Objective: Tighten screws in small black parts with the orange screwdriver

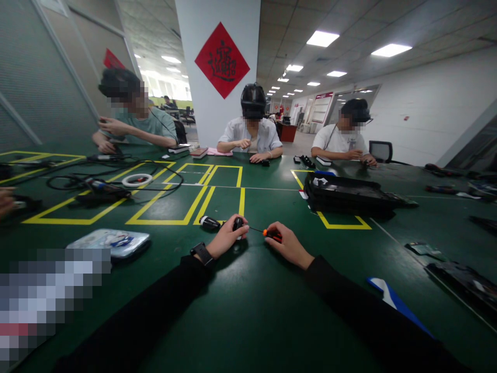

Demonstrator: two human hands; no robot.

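A small black device (pixel 238 224) is held upright in my left hand (pixel 226 236), its fingers closed round it above the green table (pixel 248 311). My right hand (pixel 289 245) is wrapped round the black and orange handle of a screwdriver (pixel 273 235). The screwdriver's thin shaft points left, and its tip reaches the side of the black device; exact contact is too small to tell. Just left of my left hand lies a black and white cylindrical object (pixel 209 223).
Black trays (pixel 345 191) are stacked beyond my right hand. Cables and a white ring (pixel 137 180) lie back left, a tin case (pixel 111 242) nearer. A blue and white tool (pixel 399 305) and circuit boards (pixel 427 250) are at right. Three people sit across the table.
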